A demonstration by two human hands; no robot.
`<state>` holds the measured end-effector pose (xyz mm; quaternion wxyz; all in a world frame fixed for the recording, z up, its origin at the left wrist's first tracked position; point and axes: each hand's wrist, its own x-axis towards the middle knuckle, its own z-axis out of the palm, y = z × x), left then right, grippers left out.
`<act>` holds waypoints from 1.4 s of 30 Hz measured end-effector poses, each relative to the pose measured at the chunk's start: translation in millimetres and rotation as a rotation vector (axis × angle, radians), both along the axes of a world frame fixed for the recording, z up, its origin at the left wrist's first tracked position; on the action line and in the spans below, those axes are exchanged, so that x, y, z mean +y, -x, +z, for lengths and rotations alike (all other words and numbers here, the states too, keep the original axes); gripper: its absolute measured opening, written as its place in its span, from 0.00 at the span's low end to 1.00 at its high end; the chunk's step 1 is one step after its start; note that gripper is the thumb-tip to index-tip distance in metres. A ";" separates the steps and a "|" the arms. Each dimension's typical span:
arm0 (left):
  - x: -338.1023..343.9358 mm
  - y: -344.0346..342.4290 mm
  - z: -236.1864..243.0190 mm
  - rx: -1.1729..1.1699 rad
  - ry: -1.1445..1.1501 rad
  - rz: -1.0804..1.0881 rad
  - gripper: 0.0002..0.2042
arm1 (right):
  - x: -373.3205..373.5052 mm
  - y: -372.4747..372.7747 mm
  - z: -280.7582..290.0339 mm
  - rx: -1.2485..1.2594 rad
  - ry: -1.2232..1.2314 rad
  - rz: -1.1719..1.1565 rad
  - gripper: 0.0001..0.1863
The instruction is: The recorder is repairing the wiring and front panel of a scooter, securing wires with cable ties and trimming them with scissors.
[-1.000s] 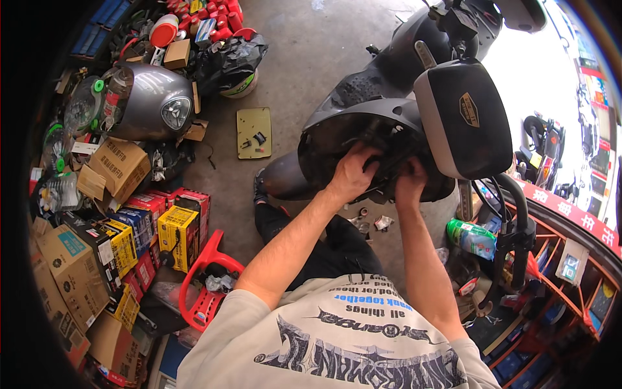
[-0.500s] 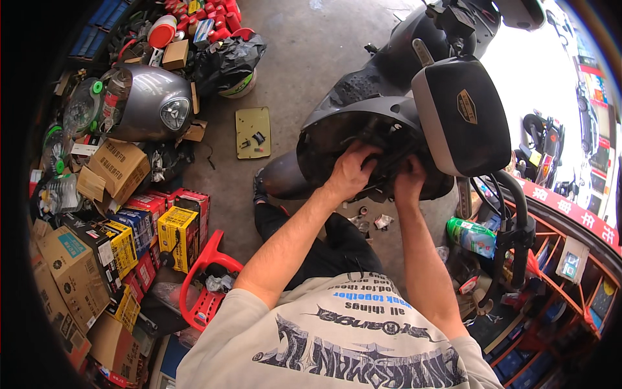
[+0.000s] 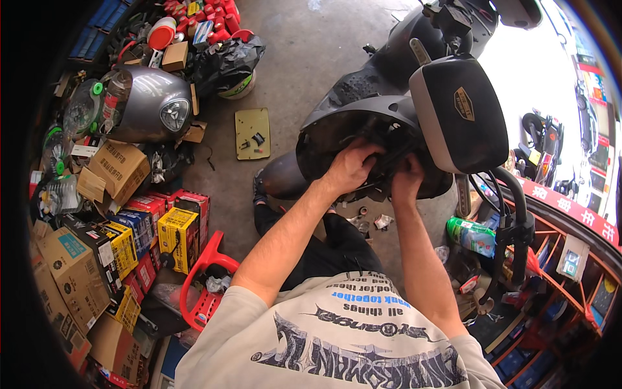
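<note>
A dark grey scooter (image 3: 356, 87) stands before me, its rounded body section open onto a shadowed cavity (image 3: 324, 152). My left hand (image 3: 353, 165) reaches into that cavity with its fingers curled together; what they grip is lost in the dark. Close beside it on the right, my right hand (image 3: 408, 174) is also inside, fingers bent and partly hidden among black parts. A black and grey rounded housing with a badge (image 3: 457, 117) rises just right of and above my right hand.
A khaki tray (image 3: 253, 134) with small black parts lies on the floor. At left are a grey headlight shell (image 3: 152, 104), cardboard boxes (image 3: 115, 165), yellow and red cartons (image 3: 178, 240) and a red plastic chair (image 3: 210, 282). A green bottle (image 3: 471, 236) lies at right.
Both hands stay inside the cavity and have shifted only very slightly. The view itself has moved a little.
</note>
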<state>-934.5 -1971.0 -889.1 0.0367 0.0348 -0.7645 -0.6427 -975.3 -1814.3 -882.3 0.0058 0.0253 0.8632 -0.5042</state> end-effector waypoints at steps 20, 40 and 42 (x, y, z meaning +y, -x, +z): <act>-9.0 11.4 -9.1 0.099 0.070 -0.119 0.14 | 1.8 -1.6 2.9 -0.025 -0.083 -0.011 0.06; -16.9 28.7 -1.2 -0.125 0.212 -0.180 0.09 | 0.8 -1.6 2.0 -0.038 0.016 -0.012 0.06; -15.5 24.4 0.7 -0.084 0.178 -0.098 0.07 | 0.2 -2.0 4.8 -0.074 0.025 -0.015 0.05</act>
